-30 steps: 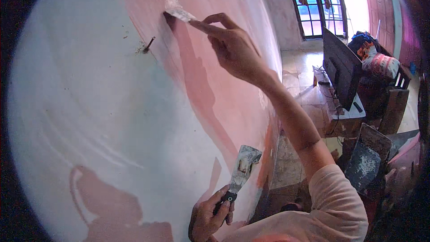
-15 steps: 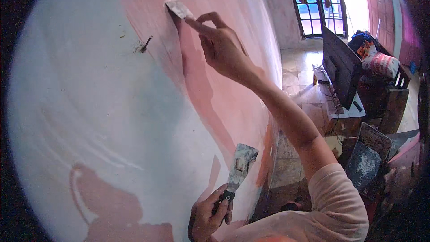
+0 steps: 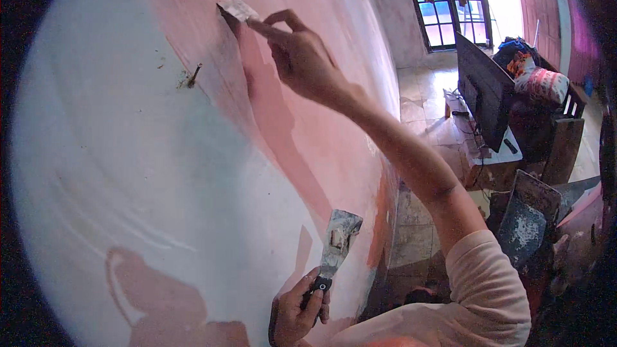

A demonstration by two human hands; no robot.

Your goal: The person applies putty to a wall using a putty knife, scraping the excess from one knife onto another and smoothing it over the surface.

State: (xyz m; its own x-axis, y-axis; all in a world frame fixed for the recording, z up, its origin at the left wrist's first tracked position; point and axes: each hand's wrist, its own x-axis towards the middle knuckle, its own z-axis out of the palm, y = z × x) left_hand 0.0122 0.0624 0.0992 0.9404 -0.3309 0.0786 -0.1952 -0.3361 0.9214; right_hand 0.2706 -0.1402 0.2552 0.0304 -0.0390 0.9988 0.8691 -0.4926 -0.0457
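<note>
Shifted farther above the nail [image 3: 195, 75], smeared scraper [image 3: 238, 9] gripped in my right hand [image 3: 307, 61], pointing up-left, tapered metal spatula [image 3: 337, 239], near-upright, gripped by my left hand [image 3: 301, 308] below it.

The wall [image 3: 141, 167] occupies the left and centre, with the upper scraper [image 3: 238, 9] at its upper part, extending left from the right hand [image 3: 305, 64], and a nail [image 3: 195, 76] projecting below and left of that blade. The left hand [image 3: 299, 313] is well below the right, and the lower scraper [image 3: 334, 250] extends upward from it, in front of the wall. Right of the wall lies the floor [image 3: 414, 215], with a television [image 3: 479, 93] over a table [image 3: 508, 156], a cushion [image 3: 543, 84] to its right, a window [image 3: 443, 16] behind, and, poorly seen in front, what appears to be a pan [image 3: 524, 225].
</note>
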